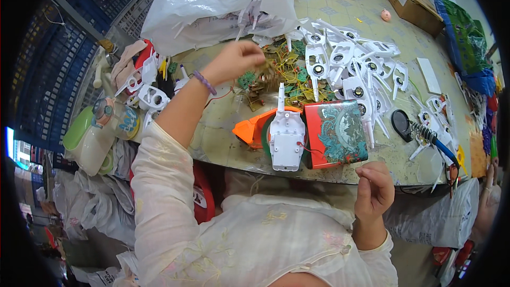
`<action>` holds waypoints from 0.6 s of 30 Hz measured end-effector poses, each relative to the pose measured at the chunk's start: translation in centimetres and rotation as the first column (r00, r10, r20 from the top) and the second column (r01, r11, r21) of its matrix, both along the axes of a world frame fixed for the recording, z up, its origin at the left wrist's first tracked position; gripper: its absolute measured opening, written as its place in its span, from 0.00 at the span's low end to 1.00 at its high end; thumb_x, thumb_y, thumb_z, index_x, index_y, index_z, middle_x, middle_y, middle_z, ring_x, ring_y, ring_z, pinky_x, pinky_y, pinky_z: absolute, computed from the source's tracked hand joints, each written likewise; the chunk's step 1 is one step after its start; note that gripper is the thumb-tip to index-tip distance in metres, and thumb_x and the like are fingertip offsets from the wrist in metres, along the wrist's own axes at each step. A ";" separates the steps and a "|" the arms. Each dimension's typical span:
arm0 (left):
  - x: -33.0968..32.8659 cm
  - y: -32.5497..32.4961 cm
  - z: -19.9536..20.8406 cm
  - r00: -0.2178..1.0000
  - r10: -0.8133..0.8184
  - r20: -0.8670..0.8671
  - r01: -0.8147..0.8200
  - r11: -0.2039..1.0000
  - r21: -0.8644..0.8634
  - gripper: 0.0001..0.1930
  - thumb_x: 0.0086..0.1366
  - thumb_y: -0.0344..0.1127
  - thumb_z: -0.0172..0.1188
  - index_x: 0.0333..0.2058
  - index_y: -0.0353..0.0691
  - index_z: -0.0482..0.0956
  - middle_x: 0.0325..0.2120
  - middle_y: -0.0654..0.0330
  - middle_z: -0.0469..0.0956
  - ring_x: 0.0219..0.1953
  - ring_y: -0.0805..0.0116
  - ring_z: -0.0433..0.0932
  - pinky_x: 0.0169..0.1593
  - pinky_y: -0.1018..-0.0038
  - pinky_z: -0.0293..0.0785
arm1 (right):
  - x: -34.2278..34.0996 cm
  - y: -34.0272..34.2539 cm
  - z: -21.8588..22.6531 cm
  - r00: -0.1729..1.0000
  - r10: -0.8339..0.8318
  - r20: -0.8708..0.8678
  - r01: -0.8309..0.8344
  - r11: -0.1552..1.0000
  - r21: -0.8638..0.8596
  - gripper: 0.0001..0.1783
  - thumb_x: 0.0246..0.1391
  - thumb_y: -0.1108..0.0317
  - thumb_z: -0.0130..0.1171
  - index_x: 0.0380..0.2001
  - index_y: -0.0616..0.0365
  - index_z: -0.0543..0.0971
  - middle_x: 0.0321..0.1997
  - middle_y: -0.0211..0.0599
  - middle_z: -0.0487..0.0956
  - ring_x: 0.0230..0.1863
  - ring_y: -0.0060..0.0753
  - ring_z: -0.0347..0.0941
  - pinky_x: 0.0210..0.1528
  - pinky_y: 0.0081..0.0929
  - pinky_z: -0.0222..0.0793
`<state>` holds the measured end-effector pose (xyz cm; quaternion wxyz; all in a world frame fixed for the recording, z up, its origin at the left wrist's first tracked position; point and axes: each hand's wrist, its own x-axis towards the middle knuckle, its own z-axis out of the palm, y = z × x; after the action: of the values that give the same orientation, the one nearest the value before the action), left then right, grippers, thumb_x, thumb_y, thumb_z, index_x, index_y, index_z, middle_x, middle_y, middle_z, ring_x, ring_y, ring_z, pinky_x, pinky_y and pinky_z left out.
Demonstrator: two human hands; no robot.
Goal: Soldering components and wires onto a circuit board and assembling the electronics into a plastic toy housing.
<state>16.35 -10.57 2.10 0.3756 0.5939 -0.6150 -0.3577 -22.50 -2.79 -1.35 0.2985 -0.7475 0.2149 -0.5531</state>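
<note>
My left hand (236, 59) reaches over a heap of small circuit boards with yellow wires (295, 69). Its fingers are closed, and what they hold, if anything, is hidden. Close to the table's front edge is my right hand (376, 187), fingers curled and thumb pressed in; I cannot make out anything in them. Between the hands lies a white plastic housing (287, 146) with a narrow stem pointing away from me and a thin red wire at its side. It rests over an orange holder (248, 128). Beside it stands a red box (315, 141) with a worn green patterned top (340, 130).
Many white plastic housings with round black centres (340, 58) pile up behind and right. A black round-ended tool with a spring and blue cable (404, 124) sits at right. A white sack (218, 8), a cardboard box (409, 1) and a drinking jug (119, 117) border the work area.
</note>
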 end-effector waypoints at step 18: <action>-0.8 1.4 1.6 0.941 0.262 -0.215 -0.283 0.956 -0.074 0.10 0.64 0.36 0.58 0.39 0.37 0.77 0.31 0.66 0.78 0.33 0.80 0.74 0.35 0.82 0.71 | 0.9 -0.9 1.5 0.999 -0.013 -0.045 0.011 0.999 -0.040 0.11 0.45 0.84 0.55 0.35 0.65 0.76 0.33 0.44 0.78 0.32 0.38 0.73 0.36 0.28 0.68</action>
<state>15.50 -9.16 3.73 0.5127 0.6135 -0.5031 -0.3282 -21.61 -3.73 0.13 0.2751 -0.7644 0.2149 -0.5421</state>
